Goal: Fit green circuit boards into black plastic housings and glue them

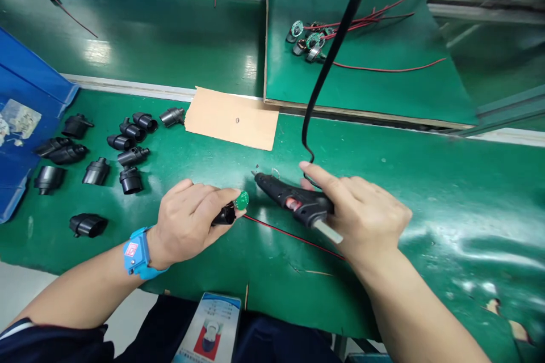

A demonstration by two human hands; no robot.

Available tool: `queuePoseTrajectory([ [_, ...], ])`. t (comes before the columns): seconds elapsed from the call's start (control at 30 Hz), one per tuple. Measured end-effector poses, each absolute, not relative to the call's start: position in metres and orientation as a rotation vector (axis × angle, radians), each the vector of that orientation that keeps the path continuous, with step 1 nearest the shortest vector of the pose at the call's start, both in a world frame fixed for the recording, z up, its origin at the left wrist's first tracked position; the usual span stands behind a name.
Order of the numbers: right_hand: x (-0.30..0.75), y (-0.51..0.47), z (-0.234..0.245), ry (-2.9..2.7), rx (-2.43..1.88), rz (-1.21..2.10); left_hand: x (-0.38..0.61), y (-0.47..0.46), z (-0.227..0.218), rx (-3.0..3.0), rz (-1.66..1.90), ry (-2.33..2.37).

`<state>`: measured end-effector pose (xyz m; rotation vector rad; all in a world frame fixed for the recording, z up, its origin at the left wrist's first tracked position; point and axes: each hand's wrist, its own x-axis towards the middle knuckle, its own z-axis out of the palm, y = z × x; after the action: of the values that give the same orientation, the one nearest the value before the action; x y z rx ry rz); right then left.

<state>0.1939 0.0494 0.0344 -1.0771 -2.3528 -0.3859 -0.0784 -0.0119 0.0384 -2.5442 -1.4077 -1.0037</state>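
The round green circuit board [242, 200] sits at the mouth of a black plastic housing [225, 215], both pinched in the left hand [191, 218], whose thumb and fingers are closed around them. The right hand [361, 210] grips a black glue gun [279, 190], fingers wrapped about its handle. The gun's long axis slants, nozzle [254, 174] foremost, and the tip stands just beyond the board and slightly right of it, apart from it. The left hand is the nearer to the board; the right hand is well off to its right.

From the board, a red wire [293, 232] runs right and toward the person, its far end lost at the right forearm. Beyond the board lies a cardboard sheet [232, 113]; left of it, loose black housings [96, 171]; beyond and right, small motors [315, 41] with red leads.

The left hand covers most of the held housing, and the right hides the gun's handle. A thin loop [276, 172] beside the nozzle may be the gun's wire stand.
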Motion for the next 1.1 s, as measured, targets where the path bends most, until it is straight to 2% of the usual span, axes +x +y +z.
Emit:
queuePoseTrajectory([
  [0.13,0.178,0.076,0.028,-2.463,-1.204,-0.164,-0.078,-0.012,0.037,-2.537,-1.083,-1.451],
  [0.27,0.16,0.106,0.01,-2.601,-1.309,-0.099,-0.079,-0.012,0.034,-2.528,-1.1,-1.458],
  [0.4,0.157,0.101,0.014,-2.493,-1.247,0.013,-0.078,-0.013,0.032,-2.511,-1.154,-1.477],
  [0.47,0.158,0.078,0.027,-2.358,-1.147,0.341,-0.076,-0.013,0.031,-2.504,-1.223,-1.49],
  [0.6,0.152,0.026,0.046,-2.021,-0.931,1.404,-0.071,-0.014,0.03,-2.51,-1.312,-1.516],
  [0.7,0.14,0.007,0.043,-1.671,-0.84,1.737,-0.067,-0.016,0.031,-2.536,-1.331,-1.533],
  [0.77,0.135,0.005,0.039,-1.532,-0.876,1.728,-0.065,-0.018,0.033,-2.569,-1.316,-1.568],
  [0.87,0.134,0.008,0.037,-1.511,-0.971,1.523,-0.063,-0.02,0.037,-2.665,-1.243,-1.654],
  [1.1,0.145,0.008,0.042,-1.989,-0.858,0.559,-0.06,-0.02,0.038,-2.894,-1.272,-1.747],
])
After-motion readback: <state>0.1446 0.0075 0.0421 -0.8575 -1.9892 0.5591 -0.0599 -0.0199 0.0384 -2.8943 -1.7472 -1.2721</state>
